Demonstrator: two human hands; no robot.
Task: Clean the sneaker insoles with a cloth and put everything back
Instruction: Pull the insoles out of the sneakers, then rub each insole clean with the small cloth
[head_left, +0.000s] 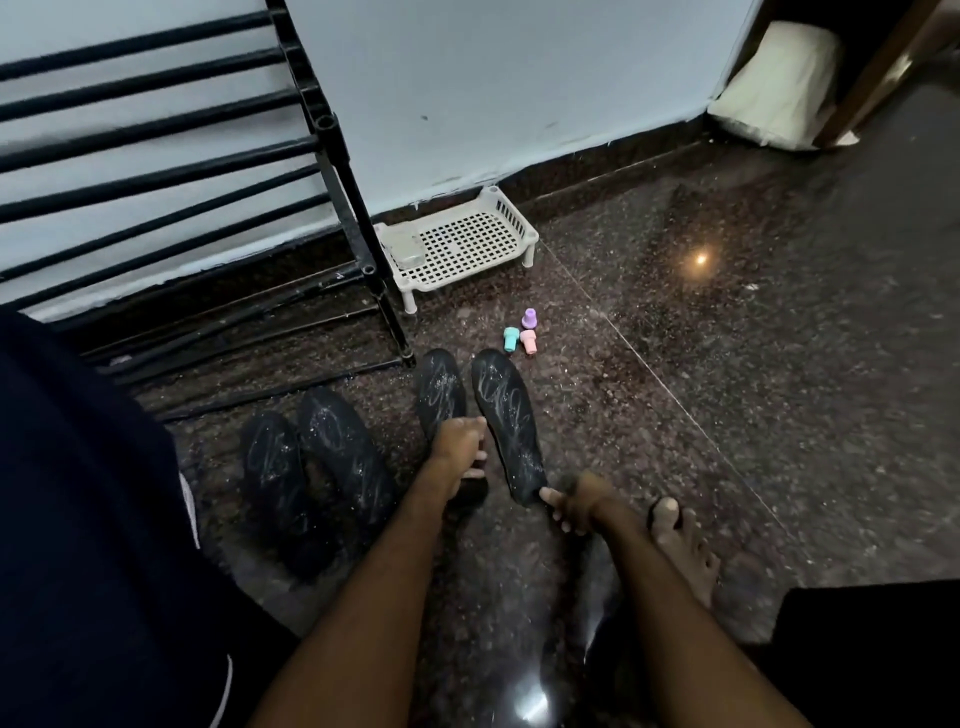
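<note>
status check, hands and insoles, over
Left hand grips first insole; right hand pinches second insole by heel. Two other insoles lie left. Small coloured pieces beyond, not blocking.

Bare floor (737, 374) to my right gives room. Rack (363, 234) and shoes (311, 467) crowd my left; basket (511, 208) and three small plugs (522, 335) stand ahead.

I'd say I'm on the floor of a home: polished dark speckled granite floor (779, 338), pale painted wall (493, 78), black tubular shoe rack (335, 171), small white plastic lattice stand (467, 239), cream pillow (774, 88) in the corner.
</note>
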